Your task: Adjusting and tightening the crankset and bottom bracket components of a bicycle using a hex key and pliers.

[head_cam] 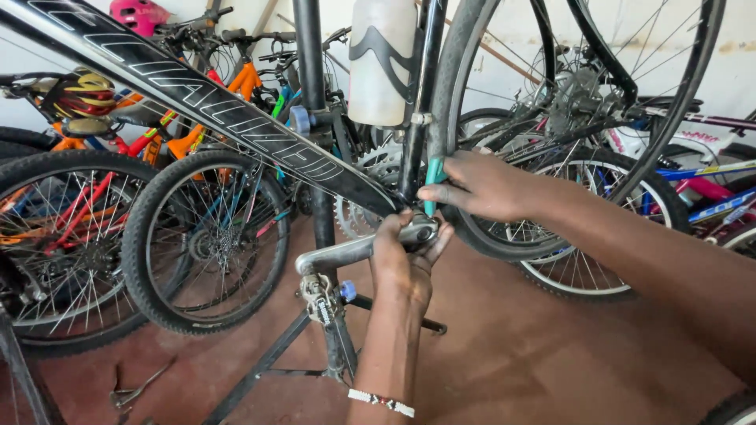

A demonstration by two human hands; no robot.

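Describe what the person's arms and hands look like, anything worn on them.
Both arms are bare, with no sleeves in view and no gloves on either hand. The left hand has a thin beaded bracelet around the forearm, mostly white beads with a few dark and red ones. The right hand shows no ring, watch or band, and the right forearm is bare to the picture's edge.

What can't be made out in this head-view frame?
- Tip of the green-handled tool: hidden behind the right hand and frame.
- Crank arm hub end: covered by the left hand.
- Water bottle top: cut off by the upper edge.
- Small tools on floor: too small to identify.
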